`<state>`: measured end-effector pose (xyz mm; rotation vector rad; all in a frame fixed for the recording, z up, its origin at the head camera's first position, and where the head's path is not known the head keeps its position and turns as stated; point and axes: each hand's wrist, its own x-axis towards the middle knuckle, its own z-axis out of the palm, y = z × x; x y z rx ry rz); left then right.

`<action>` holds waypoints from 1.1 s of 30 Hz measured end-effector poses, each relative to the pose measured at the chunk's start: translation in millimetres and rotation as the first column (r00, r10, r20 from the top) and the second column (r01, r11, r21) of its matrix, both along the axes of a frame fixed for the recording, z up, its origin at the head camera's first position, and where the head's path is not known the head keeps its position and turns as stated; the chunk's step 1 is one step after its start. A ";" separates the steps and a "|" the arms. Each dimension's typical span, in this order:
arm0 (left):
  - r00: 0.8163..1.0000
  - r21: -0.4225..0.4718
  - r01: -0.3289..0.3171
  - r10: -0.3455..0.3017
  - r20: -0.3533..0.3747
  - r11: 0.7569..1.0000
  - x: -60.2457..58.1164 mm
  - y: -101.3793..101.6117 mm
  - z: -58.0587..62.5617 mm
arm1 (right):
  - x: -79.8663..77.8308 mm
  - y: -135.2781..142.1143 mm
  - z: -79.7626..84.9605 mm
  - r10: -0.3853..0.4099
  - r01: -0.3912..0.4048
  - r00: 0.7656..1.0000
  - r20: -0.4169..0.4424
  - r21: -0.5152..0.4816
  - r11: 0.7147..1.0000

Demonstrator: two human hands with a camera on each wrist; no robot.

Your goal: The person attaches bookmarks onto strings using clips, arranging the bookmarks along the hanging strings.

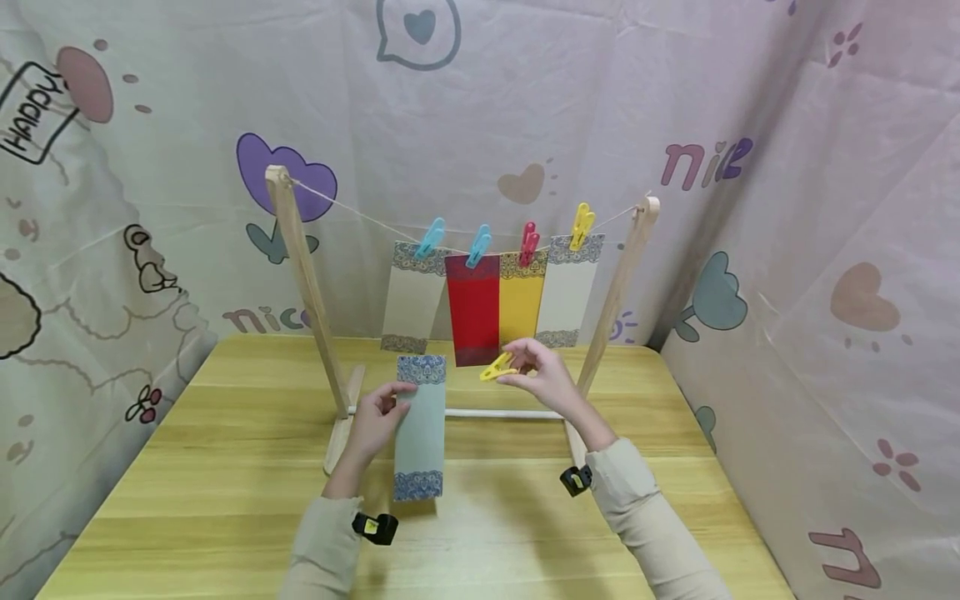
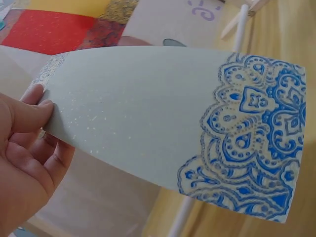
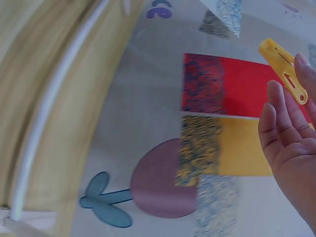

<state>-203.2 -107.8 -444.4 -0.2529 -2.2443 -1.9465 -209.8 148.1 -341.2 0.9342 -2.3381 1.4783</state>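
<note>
A pale blue card (image 1: 420, 429) with blue lace-patterned ends hangs upright above the table, pinched at its left edge by my left hand (image 1: 377, 421). The left wrist view shows the thumb and fingertips on the pale card (image 2: 133, 108), which bows slightly. My right hand (image 1: 542, 375) pinches a yellow clothespin (image 1: 497, 367) between thumb and fingers, its nose pointing left. In the right wrist view the yellow clothespin (image 3: 284, 69) lies in front of the red card (image 3: 242, 86). Both hands are below the string (image 1: 352, 210) and in front of the hanging cards.
Two blue clothespins (image 1: 430, 239), a red clothespin (image 1: 528, 243) and another yellow clothespin (image 1: 581, 227) fix cards to the string. A cream card (image 1: 412, 300), red card (image 1: 474, 308), yellow card (image 1: 522, 292) and white card (image 1: 570, 292) hang there. Wooden posts (image 1: 300, 283) and a white rod (image 1: 502, 413) form the stand.
</note>
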 end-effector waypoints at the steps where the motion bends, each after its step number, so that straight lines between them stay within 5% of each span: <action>1: 1.000 0.002 0.000 0.000 -0.006 1.000 -0.9 -2.2 1.6 | -1.1 -1.9 3.7 0.007 -0.007 1.000 -0.009 -0.011 1.000; 13: 0.990 0.076 -0.067 0.075 -0.117 0.995 -7.3 -16.7 19.0 | -11.7 -25.6 45.2 0.059 -0.059 0.998 0.010 -0.047 0.997; 21: 0.979 0.081 -0.109 0.121 -0.162 0.991 -11.3 -21.5 34.1 | -35.2 -36.3 48.3 0.128 -0.127 0.992 -0.004 -0.103 0.986; 33: 0.964 0.060 -0.155 0.164 -0.210 0.986 -2.1 -23.7 78.0 | -45.8 -52.8 72.6 0.194 -0.198 0.980 -0.041 -0.250 0.948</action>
